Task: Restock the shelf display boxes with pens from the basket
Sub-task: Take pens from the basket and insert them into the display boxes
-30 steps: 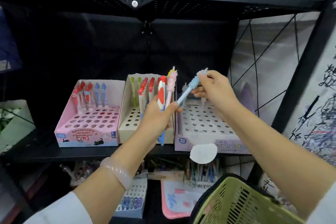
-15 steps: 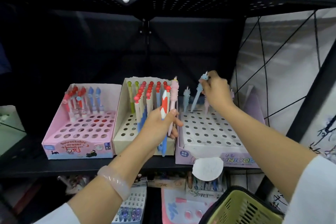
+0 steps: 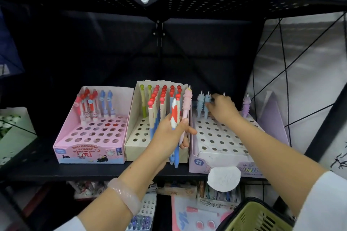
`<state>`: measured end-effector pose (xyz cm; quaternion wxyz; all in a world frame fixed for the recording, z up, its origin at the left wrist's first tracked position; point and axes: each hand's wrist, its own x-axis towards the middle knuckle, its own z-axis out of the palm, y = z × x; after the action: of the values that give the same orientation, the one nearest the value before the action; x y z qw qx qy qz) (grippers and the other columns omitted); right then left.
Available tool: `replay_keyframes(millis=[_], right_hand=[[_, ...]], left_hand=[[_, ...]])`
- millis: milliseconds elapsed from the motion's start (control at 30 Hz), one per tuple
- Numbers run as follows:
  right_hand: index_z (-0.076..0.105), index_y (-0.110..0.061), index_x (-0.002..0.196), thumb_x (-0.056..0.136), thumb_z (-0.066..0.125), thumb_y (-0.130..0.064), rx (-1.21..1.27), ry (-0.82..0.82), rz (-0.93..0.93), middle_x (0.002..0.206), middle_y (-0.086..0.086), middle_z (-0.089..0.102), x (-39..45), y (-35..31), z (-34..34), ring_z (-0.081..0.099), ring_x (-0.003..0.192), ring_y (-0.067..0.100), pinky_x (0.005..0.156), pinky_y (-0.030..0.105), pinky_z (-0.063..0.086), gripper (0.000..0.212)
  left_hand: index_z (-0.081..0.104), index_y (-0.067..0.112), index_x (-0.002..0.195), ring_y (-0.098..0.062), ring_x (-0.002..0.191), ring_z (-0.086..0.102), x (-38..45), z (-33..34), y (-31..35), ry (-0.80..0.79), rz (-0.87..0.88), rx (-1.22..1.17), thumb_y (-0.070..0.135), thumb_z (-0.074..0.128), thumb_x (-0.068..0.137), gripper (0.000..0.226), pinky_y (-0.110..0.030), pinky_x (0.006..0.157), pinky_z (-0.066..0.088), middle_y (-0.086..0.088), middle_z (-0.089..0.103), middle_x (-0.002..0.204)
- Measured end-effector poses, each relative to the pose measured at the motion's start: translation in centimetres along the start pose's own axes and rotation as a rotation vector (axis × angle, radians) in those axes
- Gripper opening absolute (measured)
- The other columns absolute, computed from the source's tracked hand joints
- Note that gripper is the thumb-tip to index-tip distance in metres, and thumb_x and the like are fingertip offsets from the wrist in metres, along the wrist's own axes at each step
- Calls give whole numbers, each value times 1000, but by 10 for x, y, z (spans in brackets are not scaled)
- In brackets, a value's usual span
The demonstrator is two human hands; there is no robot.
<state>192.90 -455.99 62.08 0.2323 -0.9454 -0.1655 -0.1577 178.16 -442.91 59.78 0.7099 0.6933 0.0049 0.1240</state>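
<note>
The right hand is pinching a blue pen at the purple box's back edge, risking toppling its neighbour; the left hand is gripping a loose bundle of pens that could be slipping.

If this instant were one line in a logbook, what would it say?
phase: restocking | right hand: at blue unicorn pen standing in purple box | left hand: grips pen bunch | basket: lower right

Dim black metal shelf recess swallowing detail, brighter even light on pastel cardboard display boxes, soft focus throughout, motion blur on right hand, wide-angle bending at edges
</note>
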Motion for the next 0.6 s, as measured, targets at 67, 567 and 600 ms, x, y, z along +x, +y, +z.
replay_keyframes(millis=[67, 567, 600], right_hand=[[56, -5, 116, 95, 50, -27, 99, 157, 9, 94, 12, 66, -7, -8, -10, 62, 87, 30, 71, 30, 47, 31], [56, -7, 96, 97, 46, -28, 616, 298, 99, 85, 9, 67, -24, 15, -76, 62, 62, 10, 60, 17, 50, 23], [56, -3, 98, 97, 46, -27, 502, 332, 91, 83, 10, 66, -22, 23, -75, 60, 61, 10, 56, 17, 47, 26]], left_hand=[[51, 11, 109, -8, 39, 47, -1, -2, 0, 1, 6, -15, 22, 45, 97, 17, -20, 43, 43, -1, 71, 71], [56, 17, 105, -10, 36, 43, 4, 14, 20, 35, -27, 47, 31, 42, 98, 21, -21, 40, 39, -1, 56, 51], [56, 18, 104, -8, 36, 40, 7, 14, 21, 36, -28, 47, 31, 42, 98, 20, -20, 39, 35, 1, 52, 49]])
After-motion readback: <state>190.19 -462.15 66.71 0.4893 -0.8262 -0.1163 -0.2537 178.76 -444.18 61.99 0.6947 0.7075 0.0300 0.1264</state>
